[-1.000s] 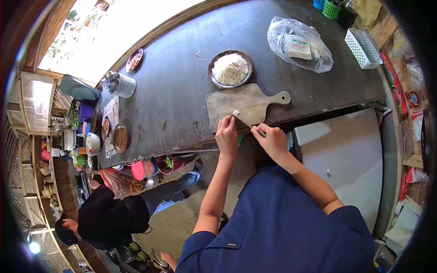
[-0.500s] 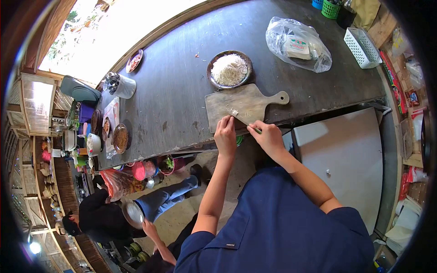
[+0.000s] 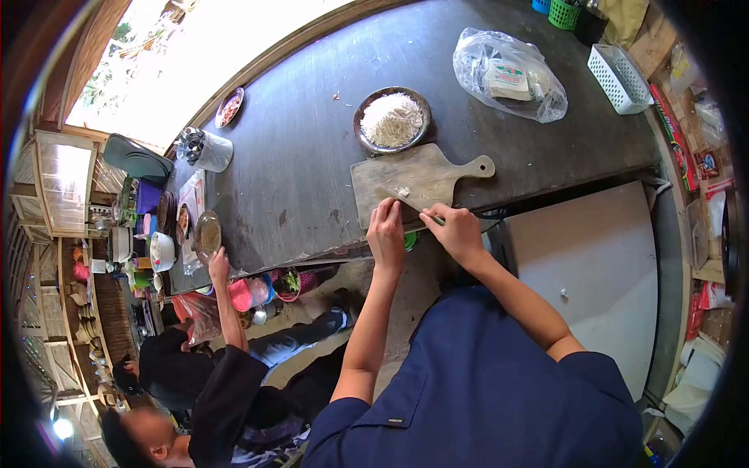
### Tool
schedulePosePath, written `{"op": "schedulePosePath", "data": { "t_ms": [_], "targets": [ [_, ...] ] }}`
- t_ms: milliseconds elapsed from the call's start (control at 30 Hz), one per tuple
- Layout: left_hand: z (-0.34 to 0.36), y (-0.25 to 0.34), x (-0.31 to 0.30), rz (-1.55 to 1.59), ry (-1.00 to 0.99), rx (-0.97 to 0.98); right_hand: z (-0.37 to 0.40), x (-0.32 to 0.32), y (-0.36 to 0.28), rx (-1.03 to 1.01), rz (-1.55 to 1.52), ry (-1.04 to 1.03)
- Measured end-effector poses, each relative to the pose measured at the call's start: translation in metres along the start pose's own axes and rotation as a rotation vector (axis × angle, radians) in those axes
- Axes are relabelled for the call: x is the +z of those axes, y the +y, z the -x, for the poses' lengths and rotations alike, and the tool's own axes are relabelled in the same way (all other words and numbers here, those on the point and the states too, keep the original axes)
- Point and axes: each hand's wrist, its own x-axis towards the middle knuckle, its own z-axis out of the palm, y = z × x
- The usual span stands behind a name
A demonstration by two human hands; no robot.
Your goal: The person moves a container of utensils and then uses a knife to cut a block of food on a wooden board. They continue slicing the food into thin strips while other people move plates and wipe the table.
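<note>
My right hand is closed around the green handle of a knife, whose blade lies slanting over the wooden cutting board. My left hand is at the board's near edge, fingers pressed together beside the blade; what they hold, if anything, is hidden. A small whitish piece of food sits at the blade, and a few thin pale shreds are scattered on the board. Just beyond the board stands a brown bowl heaped with white shreds.
A clear plastic bag and a white perforated basket are at the back right of the dark table. On the left, a co-worker's hand touches a brown dish. Another person in black is behind.
A co-worker has come in from the lower left and reached a hand to the brown dish. The metal plate held there is out of sight. My hands have barely moved.
</note>
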Motion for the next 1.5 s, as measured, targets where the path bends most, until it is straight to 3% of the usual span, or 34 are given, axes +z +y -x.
{"op": "schedulePosePath", "data": {
  "t_ms": [1500],
  "targets": [
    [0.003, -0.006, 0.007, -0.004, 0.03, 0.0, 0.013, -0.003, 0.006, 0.009, -0.017, 0.0]
  ]
}}
